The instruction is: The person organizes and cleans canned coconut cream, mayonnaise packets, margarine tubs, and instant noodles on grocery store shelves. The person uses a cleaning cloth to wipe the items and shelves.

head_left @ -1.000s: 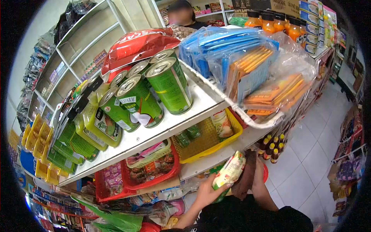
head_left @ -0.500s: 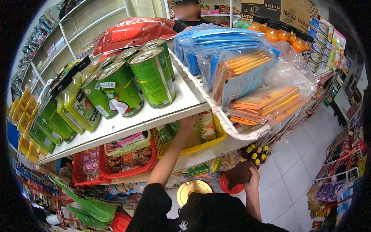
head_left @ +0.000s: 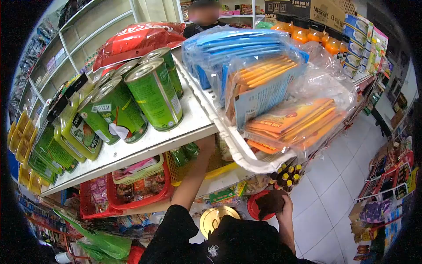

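My left hand (head_left: 205, 144) reaches under the upper shelf (head_left: 145, 147) into a yellow basket (head_left: 222, 170). Its fingers are hidden by the shelf edge. Dark green packets (head_left: 184, 154) lie in the basket beside the wrist. Down at the right, my right hand (head_left: 286, 207) is closed on a crumpled brown cloth (head_left: 270, 203). The cloth hangs in front of a red round container (head_left: 253, 207) near the floor.
Green cans (head_left: 154, 97) and yellow-green bottles (head_left: 88, 127) stand on the upper shelf. A white-rimmed basket (head_left: 252, 163) of orange and blue sachets juts out above. Red baskets (head_left: 167, 189), dark bottles with yellow caps (head_left: 288, 178) and a gold lid (head_left: 215, 218) sit lower. A person (head_left: 204, 20) is behind.
The view has shifted, so shelf goods appear further left and slightly lower. My left hand stays in the yellow basket, now more covered by the shelf. My right hand still holds the brown cloth.
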